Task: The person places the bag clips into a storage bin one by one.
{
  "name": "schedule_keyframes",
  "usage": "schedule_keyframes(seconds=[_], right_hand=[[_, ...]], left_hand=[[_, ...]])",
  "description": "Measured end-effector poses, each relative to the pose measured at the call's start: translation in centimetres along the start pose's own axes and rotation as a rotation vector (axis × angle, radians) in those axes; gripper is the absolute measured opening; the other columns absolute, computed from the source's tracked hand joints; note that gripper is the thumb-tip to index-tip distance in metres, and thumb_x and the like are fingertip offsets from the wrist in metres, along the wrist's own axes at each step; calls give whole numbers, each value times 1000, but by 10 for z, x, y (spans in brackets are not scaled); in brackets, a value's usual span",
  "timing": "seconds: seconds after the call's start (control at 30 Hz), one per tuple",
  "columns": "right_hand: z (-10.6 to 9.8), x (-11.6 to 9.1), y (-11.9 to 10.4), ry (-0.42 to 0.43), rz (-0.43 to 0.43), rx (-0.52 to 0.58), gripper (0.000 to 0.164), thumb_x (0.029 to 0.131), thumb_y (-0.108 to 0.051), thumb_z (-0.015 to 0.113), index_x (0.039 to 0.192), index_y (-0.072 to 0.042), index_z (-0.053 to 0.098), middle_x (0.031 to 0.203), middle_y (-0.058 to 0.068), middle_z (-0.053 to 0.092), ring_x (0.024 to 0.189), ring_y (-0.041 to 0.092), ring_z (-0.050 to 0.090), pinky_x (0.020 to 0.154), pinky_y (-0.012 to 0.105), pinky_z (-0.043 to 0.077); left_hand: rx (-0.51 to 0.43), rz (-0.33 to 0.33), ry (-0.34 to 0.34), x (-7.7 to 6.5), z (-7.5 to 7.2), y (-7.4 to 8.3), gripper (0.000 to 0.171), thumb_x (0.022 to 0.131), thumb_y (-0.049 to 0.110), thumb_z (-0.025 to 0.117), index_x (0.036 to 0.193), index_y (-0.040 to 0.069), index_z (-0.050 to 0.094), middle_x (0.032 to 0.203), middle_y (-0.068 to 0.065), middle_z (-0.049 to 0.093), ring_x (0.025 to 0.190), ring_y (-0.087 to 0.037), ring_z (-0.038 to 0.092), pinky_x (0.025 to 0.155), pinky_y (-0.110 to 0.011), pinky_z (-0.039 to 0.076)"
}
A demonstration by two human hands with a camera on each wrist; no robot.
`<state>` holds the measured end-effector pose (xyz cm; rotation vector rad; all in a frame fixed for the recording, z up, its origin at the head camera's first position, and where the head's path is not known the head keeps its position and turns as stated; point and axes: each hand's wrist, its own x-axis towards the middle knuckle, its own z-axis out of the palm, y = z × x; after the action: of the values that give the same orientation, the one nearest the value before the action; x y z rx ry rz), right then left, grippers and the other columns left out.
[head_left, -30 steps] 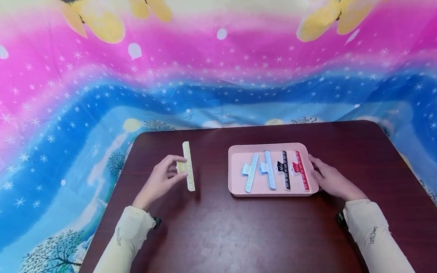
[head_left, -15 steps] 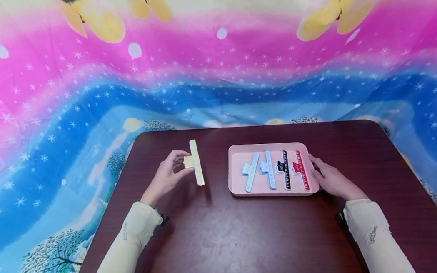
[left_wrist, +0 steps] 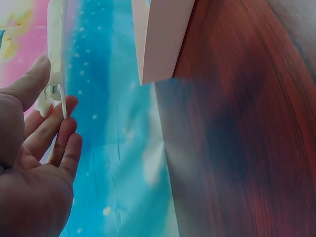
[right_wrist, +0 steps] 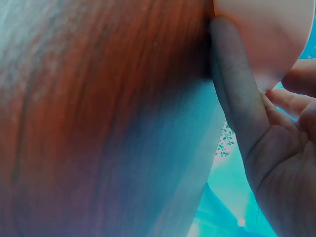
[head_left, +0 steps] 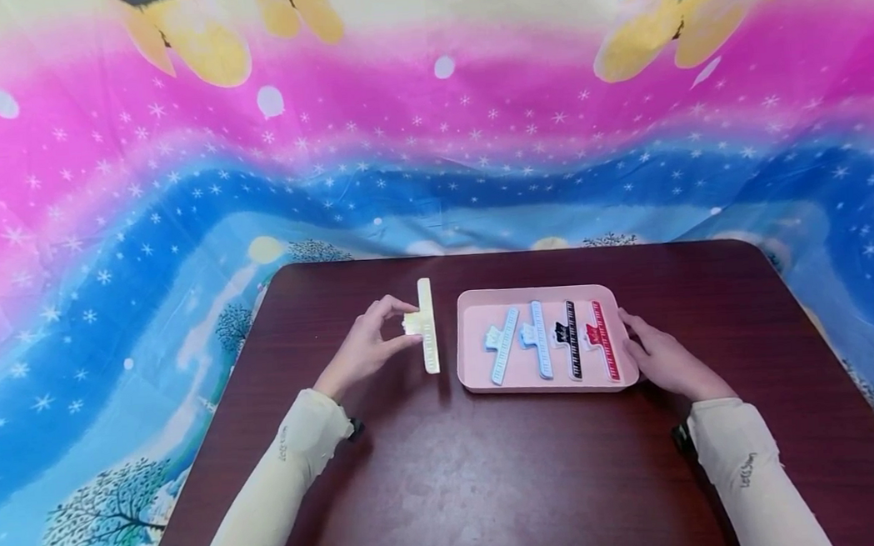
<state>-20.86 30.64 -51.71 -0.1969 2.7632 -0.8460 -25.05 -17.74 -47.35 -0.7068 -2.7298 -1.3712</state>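
Observation:
My left hand [head_left: 369, 340] pinches a pale yellow page clip [head_left: 429, 328] by its tab, between thumb and fingers. The clip's long bar carries a piano-key pattern and stands lengthwise above the table, left of the pink tray [head_left: 549, 390]. From the left wrist view, the clip [left_wrist: 57, 44] shows edge-on beyond the thumb. My right hand [head_left: 663, 355] rests against the tray's right end, thumb and fingers extended along its wall; the right wrist view shows the thumb [right_wrist: 237, 74] lying straight on it. Inside the tray lie a pale aqua clip [head_left: 505, 348], a blue clip [head_left: 539, 342], a black clip [head_left: 572, 344] and a red clip [head_left: 605, 342].
A dark reddish-brown table [head_left: 479, 471] carries the tray. Behind it hangs a printed cloth [head_left: 431, 181] in pink and blue, down to the table's back edge.
My left hand has carried the yellow clip rightward, closer to the tray, and the clip's bar has tilted and straightened along the way. My right hand and the tray have stayed in place.

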Motion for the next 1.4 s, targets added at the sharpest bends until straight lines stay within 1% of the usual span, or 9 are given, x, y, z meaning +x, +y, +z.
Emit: schedule_keyframes(seconds=[0.23, 0.33, 0.4, 0.57, 0.77, 0.9, 1.07, 1.2, 1.4], right_hand=[[1, 0, 0, -15, 9, 15, 69, 110, -21, 46, 165, -3, 9, 162, 38, 21, 148, 58, 25, 117, 72, 26], [0, 1, 0, -19, 15, 18, 70, 110, -23, 47, 166, -4, 8, 162, 39, 20, 148, 59, 24, 116, 73, 26], [-1, 1, 1, -20, 17, 17, 70, 110, -24, 46, 166, -5, 8, 162, 39, 20, 148, 59, 24, 116, 73, 25], [1, 2, 1, -12, 5, 10, 69, 110, -21, 46, 165, -3, 10, 162, 38, 22, 148, 58, 26, 117, 72, 26], [2, 2, 2, -4, -3, 15, 69, 109, -20, 47, 165, -2, 10, 162, 38, 23, 147, 57, 27, 116, 72, 27], [1, 1, 3, -4, -5, 18, 69, 110, -21, 46, 165, -2, 10, 162, 38, 22, 148, 58, 26, 117, 72, 26], [0, 1, 1, 2, -14, 22, 67, 110, -21, 46, 165, -1, 11, 162, 38, 22, 148, 57, 26, 116, 72, 27], [-1, 0, 1, 12, -25, 22, 67, 111, -21, 46, 164, 1, 13, 161, 38, 25, 147, 57, 29, 115, 72, 29], [-1, -1, 1, 1, -13, 20, 68, 110, -20, 47, 165, -1, 12, 162, 39, 23, 147, 58, 27, 116, 72, 27]], left_hand=[[1, 24, -56, 12, 15, 5, 38, 89, 25, 84, 122, 21, 65, 125, 2, 70, 125, -23, 62, 109, -47, 48], [3, 32, -80, 18, 19, 7, 39, 88, 28, 85, 122, 22, 67, 123, 5, 71, 122, -18, 63, 107, -44, 49], [1, 33, -90, 22, 23, 8, 40, 88, 29, 85, 122, 21, 67, 121, 6, 71, 119, -17, 63, 106, -45, 50], [-25, 30, -105, 31, 33, 9, 42, 85, 25, 88, 121, 14, 68, 117, 2, 72, 114, -24, 66, 103, -55, 51], [-32, 32, -115, 39, 49, 10, 42, 82, 21, 90, 117, 14, 69, 115, -9, 74, 108, -29, 70, 101, -55, 53], [-8, 32, -120, 43, 57, 7, 44, 81, 20, 91, 118, 11, 69, 113, -13, 74, 106, -34, 69, 99, -55, 54], [20, 21, -118, 47, 63, 6, 43, 80, 19, 92, 117, 12, 69, 112, -12, 73, 108, -38, 68, 99, -55, 53], [65, 28, -115, 48, 65, 7, 45, 79, 22, 92, 117, 14, 69, 114, -10, 73, 109, -36, 67, 99, -52, 53], [145, 30, -111, 46, 64, 6, 57, 75, 25, 95, 124, 9, 70, 120, -9, 73, 111, -29, 68, 101, -47, 54]])
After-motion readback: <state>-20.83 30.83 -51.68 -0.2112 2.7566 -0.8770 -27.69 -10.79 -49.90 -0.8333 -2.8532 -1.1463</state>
